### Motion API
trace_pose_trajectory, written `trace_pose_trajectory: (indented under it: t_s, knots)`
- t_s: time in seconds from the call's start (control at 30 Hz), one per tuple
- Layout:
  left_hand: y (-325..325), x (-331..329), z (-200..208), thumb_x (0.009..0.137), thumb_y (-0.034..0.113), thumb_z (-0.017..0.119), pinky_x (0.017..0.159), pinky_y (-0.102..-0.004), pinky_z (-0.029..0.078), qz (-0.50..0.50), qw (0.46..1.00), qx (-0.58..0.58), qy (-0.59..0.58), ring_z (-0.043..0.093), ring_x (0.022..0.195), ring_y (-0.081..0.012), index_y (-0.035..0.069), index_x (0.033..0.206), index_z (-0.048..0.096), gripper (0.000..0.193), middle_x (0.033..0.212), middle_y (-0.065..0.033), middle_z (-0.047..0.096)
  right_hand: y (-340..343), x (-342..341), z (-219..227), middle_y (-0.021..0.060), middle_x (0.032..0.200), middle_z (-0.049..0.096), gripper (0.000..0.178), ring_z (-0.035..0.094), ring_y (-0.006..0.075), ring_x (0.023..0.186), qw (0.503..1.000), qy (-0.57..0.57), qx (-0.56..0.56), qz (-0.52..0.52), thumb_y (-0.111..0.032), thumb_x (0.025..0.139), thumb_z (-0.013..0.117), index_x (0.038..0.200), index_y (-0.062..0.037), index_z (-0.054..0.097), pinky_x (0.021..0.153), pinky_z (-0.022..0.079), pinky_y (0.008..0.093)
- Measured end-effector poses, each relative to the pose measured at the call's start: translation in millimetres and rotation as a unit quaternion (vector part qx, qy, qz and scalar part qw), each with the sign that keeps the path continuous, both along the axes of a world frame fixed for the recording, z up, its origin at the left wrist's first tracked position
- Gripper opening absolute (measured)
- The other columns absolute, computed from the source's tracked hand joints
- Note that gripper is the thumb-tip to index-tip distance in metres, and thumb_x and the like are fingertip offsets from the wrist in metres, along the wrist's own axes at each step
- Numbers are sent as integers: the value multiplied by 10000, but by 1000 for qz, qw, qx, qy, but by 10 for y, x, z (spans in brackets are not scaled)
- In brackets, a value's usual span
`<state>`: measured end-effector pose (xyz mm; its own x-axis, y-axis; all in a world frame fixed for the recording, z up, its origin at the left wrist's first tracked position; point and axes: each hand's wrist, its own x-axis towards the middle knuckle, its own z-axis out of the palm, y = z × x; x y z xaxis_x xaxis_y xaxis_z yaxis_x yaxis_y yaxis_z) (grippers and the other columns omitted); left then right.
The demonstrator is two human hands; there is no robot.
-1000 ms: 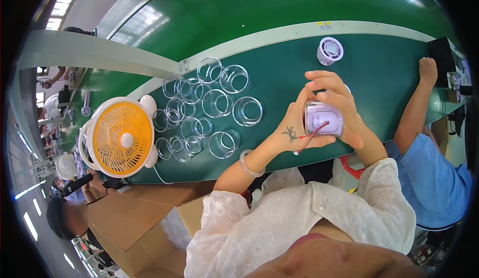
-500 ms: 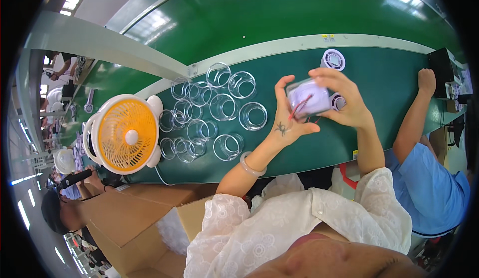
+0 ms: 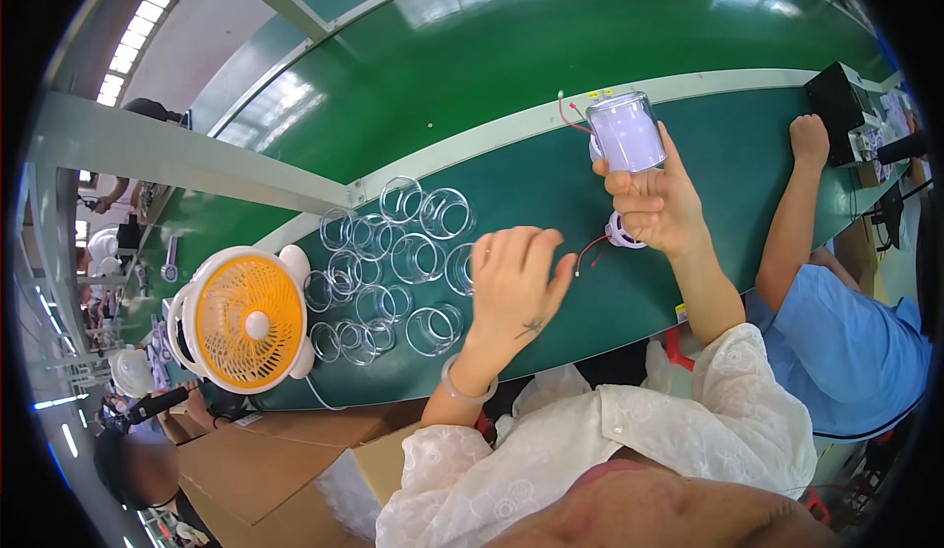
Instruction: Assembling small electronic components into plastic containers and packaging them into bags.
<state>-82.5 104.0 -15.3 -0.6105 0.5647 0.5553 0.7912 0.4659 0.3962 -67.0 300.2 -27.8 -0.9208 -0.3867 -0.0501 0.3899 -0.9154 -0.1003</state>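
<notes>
My right hand is raised over the far side of the table, closed round a clear cup with a lavender part inside it. Red wires stick out to the left of that cup; what they join is partly hidden. Below the hand, a round lavender part with a red wire lies on the table. My left hand, fingers apart, reaches to the right end of a group of clear cups. Its fingers are beside the nearest cup, which they partly cover. Whether they touch it is unclear.
An orange and white fan stands left of the cups. Cardboard boxes sit below the table's near edge. At right, a co-worker in a blue sleeve rests a fist on the green table, near a black device.
Both hands were together on the cup with the lavender part. My left hand has let go and moved left to the clear cups; the right has lifted the filled cup farther away.
</notes>
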Motion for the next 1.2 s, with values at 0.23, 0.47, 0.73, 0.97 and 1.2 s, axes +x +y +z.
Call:
trace_pose_trajectory:
  t_s: [0.23, 0.47, 0.73, 0.97, 1.2]
  knots:
    - [-445, 63, -108, 598, 195, 658, 658, -307, 314, 131, 972, -189, -56, 446, 690, -193, 72, 801, 472, 301, 716, -35, 446, 503, -528, 90, 96, 967, 474, 537, 501, 179, 827, 650, 63, 664, -363, -204, 690, 607, 1158, -108, 362, 560, 445, 273]
    - [-418, 79, -206, 656, 119, 600, 683, -306, 318, 92, 985, -146, -19, 467, 639, -185, 64, 818, 482, 208, 654, -32, 484, 1200, -1311, -634, 175, 1083, 397, 623, 375, 365, 981, 170, 107, 927, -318, -125, 602, 651, 1153, -268, 398, 818, 345, 390]
    - [-147, 62, -280, 639, 62, 585, 743, -357, 339, -54, 994, -96, -16, 461, 753, -238, 31, 859, 509, 235, 736, -77, 479, 503, -642, -242, 94, 1218, 333, 745, 299, 228, 1131, 623, 338, 693, -129, -424, 590, 650, 1176, -72, 354, 905, 267, 331]
    - [178, -133, -481, 652, 4, 562, 837, -406, 318, -42, 998, 5, -56, 370, 982, -364, 25, 880, 514, 234, 1054, -194, 375, 613, -302, -403, 87, 1172, 379, 685, 359, 144, 1079, 680, 258, 682, -78, -76, 613, 650, 1204, -46, 304, 914, 274, 275]
    - [155, -299, -734, 630, 108, 649, 849, -352, 316, -14, 970, 78, -230, 410, 994, -317, -29, 1118, 291, 620, 1066, -184, 421, 347, -270, -309, 77, 1054, 438, 550, 432, 151, 991, 538, 231, 698, -413, -6, 565, 665, 1067, -27, 440, 854, 340, 259]
